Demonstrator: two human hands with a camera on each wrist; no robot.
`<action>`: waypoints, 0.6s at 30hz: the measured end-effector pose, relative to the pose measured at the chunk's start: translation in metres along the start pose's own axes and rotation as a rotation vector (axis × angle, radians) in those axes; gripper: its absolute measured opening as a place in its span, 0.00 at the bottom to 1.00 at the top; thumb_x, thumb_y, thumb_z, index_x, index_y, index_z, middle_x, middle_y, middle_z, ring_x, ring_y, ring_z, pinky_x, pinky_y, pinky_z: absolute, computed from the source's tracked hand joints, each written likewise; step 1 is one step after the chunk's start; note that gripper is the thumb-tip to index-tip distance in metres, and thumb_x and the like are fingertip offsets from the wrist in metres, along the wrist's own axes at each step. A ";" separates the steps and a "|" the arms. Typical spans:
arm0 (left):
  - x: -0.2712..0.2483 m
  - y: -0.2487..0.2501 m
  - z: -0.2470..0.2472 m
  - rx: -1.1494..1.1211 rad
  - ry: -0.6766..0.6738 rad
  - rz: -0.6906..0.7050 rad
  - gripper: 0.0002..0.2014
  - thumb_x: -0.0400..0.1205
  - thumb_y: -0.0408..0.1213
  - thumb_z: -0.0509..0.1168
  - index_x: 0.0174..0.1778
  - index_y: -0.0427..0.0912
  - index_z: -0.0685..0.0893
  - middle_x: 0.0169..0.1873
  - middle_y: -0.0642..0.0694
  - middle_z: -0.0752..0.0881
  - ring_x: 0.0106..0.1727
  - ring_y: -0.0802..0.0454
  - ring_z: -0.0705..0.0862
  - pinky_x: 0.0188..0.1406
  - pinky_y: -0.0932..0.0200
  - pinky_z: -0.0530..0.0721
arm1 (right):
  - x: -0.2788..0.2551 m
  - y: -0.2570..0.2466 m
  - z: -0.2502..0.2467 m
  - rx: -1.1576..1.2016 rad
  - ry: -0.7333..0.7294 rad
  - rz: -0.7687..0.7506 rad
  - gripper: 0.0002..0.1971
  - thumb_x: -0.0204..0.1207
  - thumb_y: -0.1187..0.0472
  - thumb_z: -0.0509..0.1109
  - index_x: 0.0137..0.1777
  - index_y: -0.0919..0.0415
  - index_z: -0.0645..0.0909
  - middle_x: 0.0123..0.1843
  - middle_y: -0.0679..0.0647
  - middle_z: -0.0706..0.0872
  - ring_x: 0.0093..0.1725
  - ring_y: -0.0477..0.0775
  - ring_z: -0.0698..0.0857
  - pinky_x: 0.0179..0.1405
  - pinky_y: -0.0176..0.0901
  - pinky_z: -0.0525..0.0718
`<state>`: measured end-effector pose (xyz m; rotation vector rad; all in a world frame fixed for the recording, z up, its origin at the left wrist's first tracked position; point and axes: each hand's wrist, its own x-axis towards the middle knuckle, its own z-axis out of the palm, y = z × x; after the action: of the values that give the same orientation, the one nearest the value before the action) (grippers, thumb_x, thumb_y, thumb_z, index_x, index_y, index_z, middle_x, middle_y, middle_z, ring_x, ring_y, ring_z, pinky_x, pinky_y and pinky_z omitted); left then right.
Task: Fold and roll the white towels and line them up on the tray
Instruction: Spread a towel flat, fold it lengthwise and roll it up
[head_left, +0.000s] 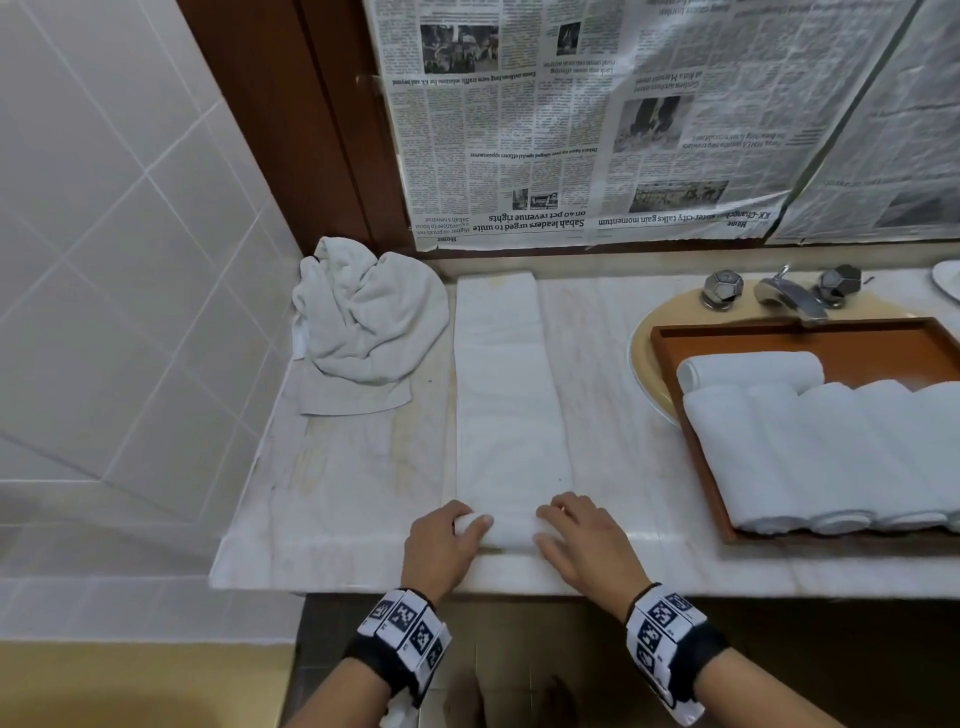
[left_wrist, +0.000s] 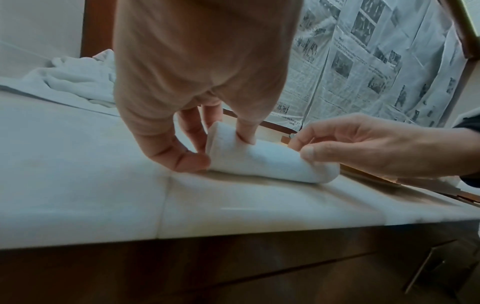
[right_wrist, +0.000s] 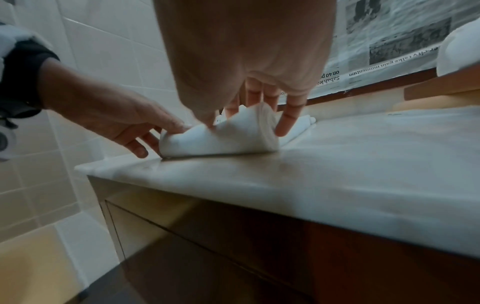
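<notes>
A white towel (head_left: 506, 395), folded into a long strip, lies on the marble counter (head_left: 363, 493) and runs away from me. Its near end is wound into a small roll (head_left: 511, 532) (left_wrist: 262, 162) (right_wrist: 207, 144). My left hand (head_left: 467, 519) (left_wrist: 218, 148) grips the roll's left end between thumb and fingers. My right hand (head_left: 550, 527) (right_wrist: 244, 127) curls over the right end. To the right, a brown tray (head_left: 670, 364) holds several rolled white towels (head_left: 831, 452) side by side, plus one roll (head_left: 748, 369) lying across behind them.
A heap of crumpled white towels (head_left: 363, 322) sits at the counter's back left, against the tiled wall. The tray rests over a sink basin (head_left: 641, 353) with a chrome faucet (head_left: 789, 293). Newspaper (head_left: 571, 130) covers the wall behind. The counter's front edge (head_left: 519, 582) is just below my hands.
</notes>
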<state>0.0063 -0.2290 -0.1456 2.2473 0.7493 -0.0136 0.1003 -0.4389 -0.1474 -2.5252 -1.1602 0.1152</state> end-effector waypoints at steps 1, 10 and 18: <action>0.000 0.001 0.000 0.019 0.014 -0.009 0.15 0.80 0.61 0.67 0.51 0.54 0.86 0.45 0.56 0.87 0.48 0.55 0.84 0.48 0.56 0.79 | -0.001 0.001 0.002 -0.008 -0.026 -0.036 0.18 0.74 0.44 0.64 0.58 0.52 0.82 0.53 0.49 0.82 0.46 0.50 0.82 0.38 0.42 0.83; -0.012 -0.006 0.011 0.238 0.058 0.370 0.14 0.84 0.50 0.62 0.64 0.57 0.82 0.68 0.56 0.75 0.60 0.47 0.77 0.47 0.48 0.87 | 0.017 0.005 -0.011 0.132 -0.288 0.074 0.31 0.81 0.33 0.55 0.66 0.57 0.82 0.60 0.52 0.79 0.60 0.53 0.77 0.60 0.45 0.75; -0.001 -0.012 0.007 0.194 -0.068 0.275 0.27 0.77 0.70 0.55 0.65 0.62 0.84 0.62 0.62 0.83 0.64 0.54 0.78 0.61 0.54 0.81 | 0.020 0.009 -0.007 0.392 -0.162 0.248 0.18 0.83 0.41 0.62 0.61 0.53 0.82 0.54 0.50 0.80 0.52 0.51 0.82 0.54 0.41 0.77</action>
<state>0.0009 -0.2276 -0.1586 2.5045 0.4130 -0.0309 0.1219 -0.4312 -0.1425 -2.3220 -0.7797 0.5615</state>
